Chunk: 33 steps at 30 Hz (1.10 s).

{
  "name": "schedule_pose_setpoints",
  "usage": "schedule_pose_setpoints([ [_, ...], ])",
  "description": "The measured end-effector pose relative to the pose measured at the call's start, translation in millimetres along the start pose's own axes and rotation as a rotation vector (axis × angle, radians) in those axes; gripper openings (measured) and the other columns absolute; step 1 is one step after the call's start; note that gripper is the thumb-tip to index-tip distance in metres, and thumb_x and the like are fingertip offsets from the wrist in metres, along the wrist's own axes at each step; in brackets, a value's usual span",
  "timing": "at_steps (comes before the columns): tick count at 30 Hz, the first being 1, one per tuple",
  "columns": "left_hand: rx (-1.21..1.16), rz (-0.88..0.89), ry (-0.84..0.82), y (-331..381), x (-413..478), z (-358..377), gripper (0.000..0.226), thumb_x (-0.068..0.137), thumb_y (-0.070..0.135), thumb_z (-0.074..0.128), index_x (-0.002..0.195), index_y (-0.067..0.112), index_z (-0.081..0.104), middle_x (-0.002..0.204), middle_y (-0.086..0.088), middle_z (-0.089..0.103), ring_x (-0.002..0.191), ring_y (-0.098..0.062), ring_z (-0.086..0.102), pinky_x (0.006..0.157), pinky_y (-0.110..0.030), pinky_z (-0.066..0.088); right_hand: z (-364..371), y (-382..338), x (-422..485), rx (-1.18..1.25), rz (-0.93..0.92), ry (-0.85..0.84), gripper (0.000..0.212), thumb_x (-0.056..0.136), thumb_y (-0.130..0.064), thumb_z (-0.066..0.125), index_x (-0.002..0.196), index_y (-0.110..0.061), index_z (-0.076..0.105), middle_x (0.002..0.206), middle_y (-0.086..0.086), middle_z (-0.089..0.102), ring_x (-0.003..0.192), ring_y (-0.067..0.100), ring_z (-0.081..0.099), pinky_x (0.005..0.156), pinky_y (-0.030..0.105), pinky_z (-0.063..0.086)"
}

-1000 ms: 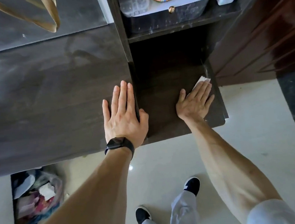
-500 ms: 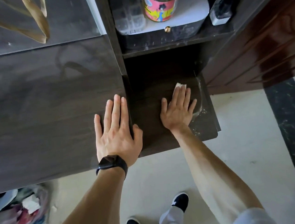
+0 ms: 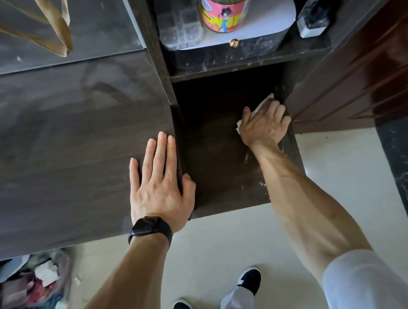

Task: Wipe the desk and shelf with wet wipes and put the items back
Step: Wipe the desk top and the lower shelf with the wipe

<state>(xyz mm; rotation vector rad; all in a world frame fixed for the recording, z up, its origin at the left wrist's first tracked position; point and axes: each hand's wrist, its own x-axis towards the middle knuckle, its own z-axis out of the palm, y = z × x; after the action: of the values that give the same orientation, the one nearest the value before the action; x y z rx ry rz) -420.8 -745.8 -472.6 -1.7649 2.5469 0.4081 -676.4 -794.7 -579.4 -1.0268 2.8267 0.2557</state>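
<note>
My right hand (image 3: 264, 124) presses a white wet wipe (image 3: 265, 103) flat on the lower shelf board (image 3: 219, 172), deep at its right rear corner by the side panel. Only the wipe's edges show around my fingers. My left hand (image 3: 158, 183) lies flat and spread on the dark wooden desk top (image 3: 62, 154), its thumb hooked over the desk's right edge; a black watch sits on that wrist. Wet streaks shine on the shelf board near my right forearm.
On the upper shelf stand a pink-labelled jar (image 3: 225, 7), a clear plastic box (image 3: 179, 21) and a small bottle (image 3: 313, 19). A brown wooden door (image 3: 363, 71) closes in the right side. A full rubbish bag (image 3: 34, 287) lies on the floor under the desk.
My right hand slid the wipe from the shelf's middle back and right into the rear corner. My left hand stayed planted on the desk edge. The camera tilted up slightly.
</note>
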Motion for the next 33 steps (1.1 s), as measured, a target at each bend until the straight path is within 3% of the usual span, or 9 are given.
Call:
schedule_pose_setpoints([
  [9,-0.014,0.011,0.023,0,-2,0,0.072,0.093,0.042,0.03,0.157,0.024,0.001,0.164,0.009,-0.005,0.149,-0.009,-0.01,0.122,-0.044,-0.001,13,27,-28,0.052,0.089,-0.031,0.083,0.097,-0.061,0.024,0.142,0.008,0.033,0.132,0.018,0.045,0.117,0.032,0.043,0.096,0.043,0.037],
  [13,-0.016,0.015,0.02,-1,-2,0,0.073,0.092,0.043,0.029,0.157,0.024,0.001,0.164,0.008,-0.004,0.15,-0.01,-0.009,0.122,-0.045,0.0,27,48,-42,0.069,0.024,0.041,0.077,0.097,-0.058,0.025,0.144,0.003,0.031,0.138,0.017,0.044,0.125,0.033,0.041,0.102,0.045,0.036],
  [18,-0.018,0.011,0.012,-1,-2,1,0.074,0.092,0.043,0.029,0.157,0.024,0.001,0.164,0.008,-0.004,0.15,-0.01,-0.009,0.122,-0.045,-0.001,46,55,-77,0.14,-0.02,0.035,0.07,0.102,-0.049,0.017,0.155,-0.003,0.015,0.163,0.015,0.017,0.149,0.029,0.017,0.119,0.05,0.016],
  [23,-0.015,0.01,0.008,0,-2,0,0.074,0.091,0.043,0.03,0.157,0.024,0.002,0.164,0.009,-0.004,0.15,-0.01,-0.009,0.122,-0.046,0.0,37,49,-45,0.143,0.016,-0.036,0.074,0.1,-0.051,0.004,0.155,-0.003,-0.004,0.165,0.012,-0.007,0.152,0.024,-0.011,0.122,0.051,-0.004],
  [28,-0.009,0.005,0.013,0,1,1,0.074,0.091,0.044,0.028,0.157,0.025,0.001,0.164,0.009,-0.005,0.15,-0.009,-0.01,0.122,-0.045,0.0,28,35,-12,0.149,0.0,-0.088,0.073,0.1,-0.051,0.001,0.154,-0.003,-0.008,0.165,0.013,-0.01,0.151,0.025,-0.014,0.123,0.05,-0.004],
  [33,-0.012,0.0,0.011,-1,-1,0,0.073,0.091,0.044,0.029,0.157,0.025,0.002,0.164,0.009,-0.004,0.15,-0.01,-0.009,0.122,-0.045,-0.001,27,64,-39,0.123,-0.038,-0.153,0.076,0.1,-0.055,0.005,0.155,-0.004,-0.005,0.165,0.012,-0.009,0.152,0.024,-0.012,0.122,0.049,-0.004],
])
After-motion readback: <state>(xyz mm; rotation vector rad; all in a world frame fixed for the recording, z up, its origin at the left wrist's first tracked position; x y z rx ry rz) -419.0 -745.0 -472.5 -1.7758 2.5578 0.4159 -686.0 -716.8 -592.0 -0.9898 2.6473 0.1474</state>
